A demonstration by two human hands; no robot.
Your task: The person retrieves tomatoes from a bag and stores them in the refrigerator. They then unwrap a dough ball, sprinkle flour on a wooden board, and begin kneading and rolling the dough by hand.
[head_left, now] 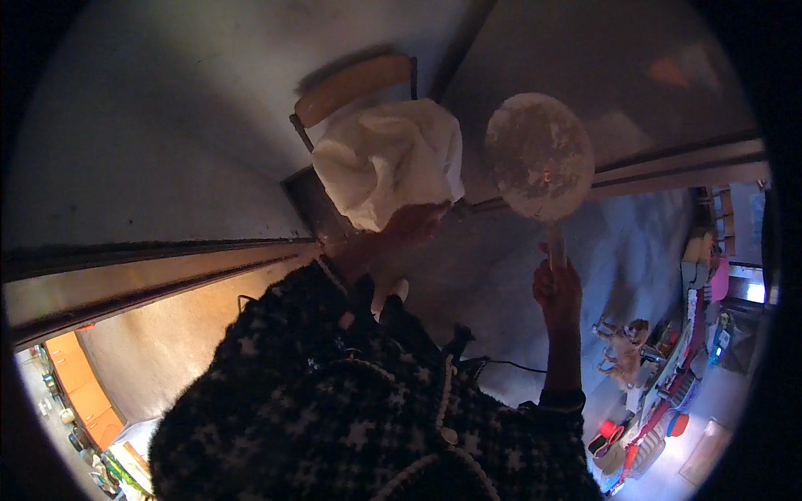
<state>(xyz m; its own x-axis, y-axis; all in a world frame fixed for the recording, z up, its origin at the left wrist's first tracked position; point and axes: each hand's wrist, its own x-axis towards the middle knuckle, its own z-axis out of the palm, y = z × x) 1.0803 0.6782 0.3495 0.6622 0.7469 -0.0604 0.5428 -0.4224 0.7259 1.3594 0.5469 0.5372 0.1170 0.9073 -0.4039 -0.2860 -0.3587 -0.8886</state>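
My right hand (557, 288) is closed round the handle of a round, flat paddle (539, 154). The paddle is raised, its pale face mottled with worn or dusty patches. To its left is a crumpled white cloth-like bundle (388, 159), in front of a chair's wooden backrest (355, 88). My left hand (418, 221) is at the bundle's near edge and appears to grip it, with its fingertips dim and partly hidden. Whether the bundle also rests on the chair seat, I cannot tell. The bundle and the paddle are apart.
A pale wall (167, 125) rises at the left and behind the chair. A dog-like light-brown animal (622, 346) is on the floor at the right. Beyond it are several shoes (610, 438) along a cluttered edge. Orange cabinets (83, 384) show at the far lower left.
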